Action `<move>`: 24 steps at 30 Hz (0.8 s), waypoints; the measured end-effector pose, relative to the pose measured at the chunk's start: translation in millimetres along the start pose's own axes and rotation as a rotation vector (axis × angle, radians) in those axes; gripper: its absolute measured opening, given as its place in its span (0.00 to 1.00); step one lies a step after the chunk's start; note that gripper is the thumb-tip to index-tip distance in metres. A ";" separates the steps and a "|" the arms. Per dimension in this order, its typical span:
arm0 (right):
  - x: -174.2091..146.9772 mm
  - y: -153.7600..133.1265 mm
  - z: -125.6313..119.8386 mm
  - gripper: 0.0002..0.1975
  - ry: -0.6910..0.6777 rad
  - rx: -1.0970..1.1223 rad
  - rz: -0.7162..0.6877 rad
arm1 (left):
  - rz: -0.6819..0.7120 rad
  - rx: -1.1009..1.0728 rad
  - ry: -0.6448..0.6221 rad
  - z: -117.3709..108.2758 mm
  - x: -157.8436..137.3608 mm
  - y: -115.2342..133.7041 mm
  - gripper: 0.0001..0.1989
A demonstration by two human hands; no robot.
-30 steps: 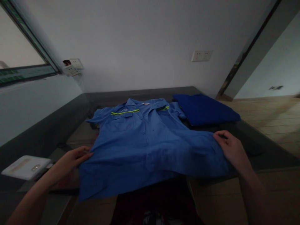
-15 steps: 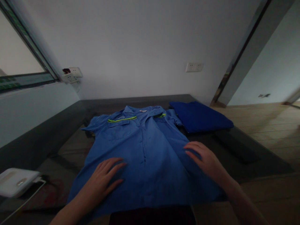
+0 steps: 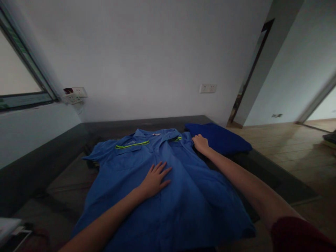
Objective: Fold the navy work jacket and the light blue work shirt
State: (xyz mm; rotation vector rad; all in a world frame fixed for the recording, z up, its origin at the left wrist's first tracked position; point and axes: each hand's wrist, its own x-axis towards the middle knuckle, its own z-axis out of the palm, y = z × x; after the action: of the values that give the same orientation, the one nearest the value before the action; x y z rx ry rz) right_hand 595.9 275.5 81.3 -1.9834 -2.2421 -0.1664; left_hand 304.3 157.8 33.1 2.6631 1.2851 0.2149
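Head view | lower left corner: white device point(image 3: 8, 226) | lower centre: blue shirt point(image 3: 180, 190) spread on dark table point(image 3: 67, 175) | frame centre: left hand point(image 3: 154, 182) flat on shirt front, fingers spread, gripping nothing | right of centre: right hand point(image 3: 201, 143) at sleeve point(image 3: 187, 136), fingers curled, cannot tell if pinching cloth | further right: darker blue fabric point(image 3: 224, 138)

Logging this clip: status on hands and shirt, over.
Left hand open on shirt. Right hand at sleeve, grip unclear. Shirt face up, spread out. Blue bundle close beside right hand.
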 end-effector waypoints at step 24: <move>-14.0 74.4 1.3 0.17 0.355 0.088 0.007 | 0.059 -0.279 0.134 -13.4 -10.3 4.7 0.16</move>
State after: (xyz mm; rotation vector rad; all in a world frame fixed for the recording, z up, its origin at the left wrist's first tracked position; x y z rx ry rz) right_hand 671.3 271.2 76.7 -1.7556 -1.9825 -0.3789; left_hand 298.8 148.1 46.7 2.4837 1.1185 0.5472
